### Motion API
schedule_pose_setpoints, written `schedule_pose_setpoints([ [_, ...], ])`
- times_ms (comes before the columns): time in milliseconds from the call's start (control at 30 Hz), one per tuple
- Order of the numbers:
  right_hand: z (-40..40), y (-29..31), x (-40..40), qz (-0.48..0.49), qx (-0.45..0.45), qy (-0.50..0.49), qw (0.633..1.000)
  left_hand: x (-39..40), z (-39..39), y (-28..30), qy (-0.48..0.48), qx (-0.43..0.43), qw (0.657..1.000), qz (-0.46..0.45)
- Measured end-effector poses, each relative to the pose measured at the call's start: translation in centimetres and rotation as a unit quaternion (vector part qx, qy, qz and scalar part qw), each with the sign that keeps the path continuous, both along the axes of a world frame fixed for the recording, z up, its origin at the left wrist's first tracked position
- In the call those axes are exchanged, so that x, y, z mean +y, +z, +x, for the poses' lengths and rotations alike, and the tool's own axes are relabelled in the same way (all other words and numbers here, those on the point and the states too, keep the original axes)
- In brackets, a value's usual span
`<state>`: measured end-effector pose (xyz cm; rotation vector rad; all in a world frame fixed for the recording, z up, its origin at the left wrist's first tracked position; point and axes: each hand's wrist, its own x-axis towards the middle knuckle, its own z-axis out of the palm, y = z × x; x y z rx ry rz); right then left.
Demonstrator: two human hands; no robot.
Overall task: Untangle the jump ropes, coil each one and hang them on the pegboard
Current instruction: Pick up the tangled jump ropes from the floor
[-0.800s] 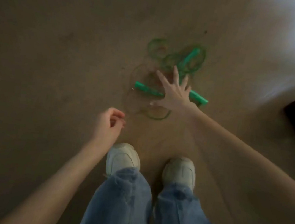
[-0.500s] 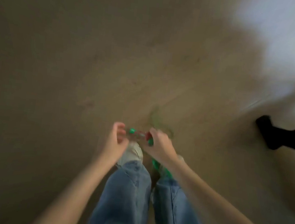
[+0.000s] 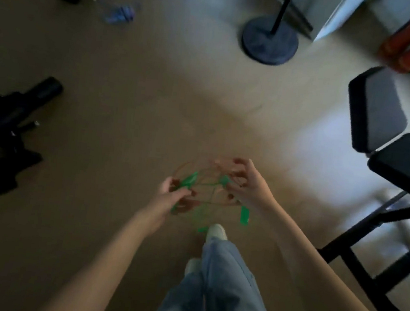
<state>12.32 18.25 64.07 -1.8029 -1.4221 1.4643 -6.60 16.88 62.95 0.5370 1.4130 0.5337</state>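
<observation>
The tangled jump ropes [image 3: 204, 194] are off the floor now, held up in front of the person at waist height, the left hand [image 3: 172, 192] gripping one green handle at 9 o'clock of the bundle and the right hand [image 3: 243, 183] pinching cords at 2 o'clock. Less than a second ago the ropes lay on the floor under the reaching right hand while the left was empty; now untangling can start, with another green handle [image 3: 244, 215] dangling at 5 o'clock.

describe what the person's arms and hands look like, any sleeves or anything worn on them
Both forearms are bare, with no sleeves, watch or bracelets in view. The left hand and right hand wear no gloves. The nails on the fingers look painted dark red, though the frame is blurred.
</observation>
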Motion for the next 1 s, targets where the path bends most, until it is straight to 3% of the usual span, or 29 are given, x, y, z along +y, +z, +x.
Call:
schedule_pose_setpoints([
  [167, -1.1, 1.5, 7.1, 0.003, 0.014, 0.026, 1.000, 8.7, -1.0, 4.5, 0.075, 0.009, 0.995, 0.064],
  [300, -4.2, 3.0, 17.0, 0.042, 0.083, 0.148, 0.985, 18.7, -3.4, 8.8, 0.166, -0.155, 0.972, 0.064],
  [367, -6.8, 4.5, 22.5, -0.006, 0.126, 0.212, 0.969, 23.8, -5.1, 11.4, 0.178, -0.217, 0.956, 0.090],
  [433, -9.6, 6.3, 27.9, -0.115, 0.214, 0.251, 0.937, 29.1, -6.9, 13.7, 0.207, -0.230, 0.943, 0.126],
  [500, -12.3, 7.8, 32.8, -0.177, 0.290, 0.229, 0.912, 34.4, -9.0, 14.9, 0.264, -0.209, 0.930, 0.148],
  [567, -14.7, 8.6, 38.2, -0.155, 0.283, 0.146, 0.935, 38.9, -11.4, 14.7, 0.308, -0.145, 0.928, 0.153],
  [667, -18.2, 9.3, 45.6, -0.072, 0.259, 0.042, 0.962, 43.5, -14.2, 10.5, 0.247, -0.053, 0.960, 0.117],
  [767, -23.1, 10.4, 52.9, -0.036, 0.314, 0.013, 0.949, 48.0, -14.5, 6.9, 0.119, -0.193, 0.974, 0.016],
  [833, -26.0, 10.7, 58.3, 0.032, 0.256, 0.011, 0.966, 52.0, -15.7, 5.9, 0.121, -0.239, 0.963, 0.013],
  [867, -26.9, 10.6, 61.1, 0.073, 0.200, 0.020, 0.977, 54.3, -16.9, 5.7, 0.111, -0.218, 0.970, -0.007],
  [933, -27.2, 9.7, 65.8, 0.144, 0.050, 0.078, 0.985, 58.0, -20.6, 5.6, 0.036, -0.091, 0.995, -0.028],
  [1000, -27.0, 8.0, 69.1, 0.176, -0.122, 0.175, 0.961, 62.1, -24.8, 6.1, 0.037, 0.015, 0.999, -0.029],
])
